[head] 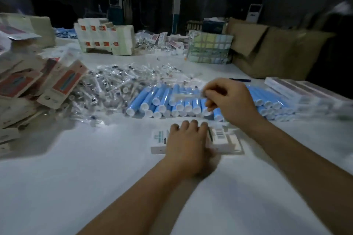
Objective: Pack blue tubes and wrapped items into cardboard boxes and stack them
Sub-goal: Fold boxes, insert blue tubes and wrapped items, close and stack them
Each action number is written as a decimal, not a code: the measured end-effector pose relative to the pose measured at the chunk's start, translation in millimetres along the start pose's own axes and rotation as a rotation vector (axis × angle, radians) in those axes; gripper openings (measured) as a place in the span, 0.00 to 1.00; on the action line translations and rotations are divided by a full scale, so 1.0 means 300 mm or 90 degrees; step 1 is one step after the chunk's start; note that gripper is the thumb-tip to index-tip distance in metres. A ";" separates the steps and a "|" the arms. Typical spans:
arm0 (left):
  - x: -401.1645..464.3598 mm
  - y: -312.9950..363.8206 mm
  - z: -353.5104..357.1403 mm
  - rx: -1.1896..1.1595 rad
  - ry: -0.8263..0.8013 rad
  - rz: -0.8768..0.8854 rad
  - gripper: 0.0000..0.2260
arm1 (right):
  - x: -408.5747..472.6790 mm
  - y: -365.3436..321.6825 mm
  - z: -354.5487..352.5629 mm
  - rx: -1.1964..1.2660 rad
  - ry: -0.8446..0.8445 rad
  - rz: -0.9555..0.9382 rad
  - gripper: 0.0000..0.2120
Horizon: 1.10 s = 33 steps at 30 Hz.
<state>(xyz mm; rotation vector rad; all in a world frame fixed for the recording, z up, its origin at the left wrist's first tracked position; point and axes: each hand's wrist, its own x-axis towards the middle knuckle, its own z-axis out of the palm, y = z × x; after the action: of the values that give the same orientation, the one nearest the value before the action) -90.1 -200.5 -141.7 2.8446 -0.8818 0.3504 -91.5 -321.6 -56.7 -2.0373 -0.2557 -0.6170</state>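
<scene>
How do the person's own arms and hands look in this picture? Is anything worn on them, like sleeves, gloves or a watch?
Both forearms are bare as far as the picture shows; no sleeve comes into view. The left hand and the right hand wear no gloves, and I see no watch, ring or bracelet. The fingertips of the left hand look dark, as if dirty. The picture is dim and a little blurred, so small details may be missed.

Bare table (pixel 95 187) lies open in front. Beyond, blue tubes (pixel 164 101), a heap of wrapped items (pixel 114 84) and leaning cartons (pixel 63 84) block the way.
</scene>
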 end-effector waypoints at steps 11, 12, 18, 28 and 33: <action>0.016 -0.031 0.038 0.003 0.110 -0.070 0.32 | -0.193 0.289 -0.249 -0.097 0.140 0.203 0.14; 0.011 -0.028 0.039 0.004 0.119 -0.063 0.32 | -0.192 0.286 -0.234 -0.111 0.120 0.195 0.13; 0.000 0.024 0.043 0.001 0.132 -0.008 0.32 | -0.225 0.250 -0.102 -0.119 0.108 0.108 0.06; 0.005 0.013 0.037 -0.020 0.146 -0.043 0.32 | -0.242 0.237 -0.094 0.017 0.184 0.160 0.17; 0.016 0.003 0.023 -0.037 0.174 -0.135 0.32 | -0.257 0.224 -0.097 0.036 0.198 0.162 0.15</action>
<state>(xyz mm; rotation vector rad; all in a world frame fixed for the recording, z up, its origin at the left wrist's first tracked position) -85.6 -205.0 -147.0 2.7143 -0.5241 0.6529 -138.3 -376.1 -135.0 -1.8499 0.1657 -0.7452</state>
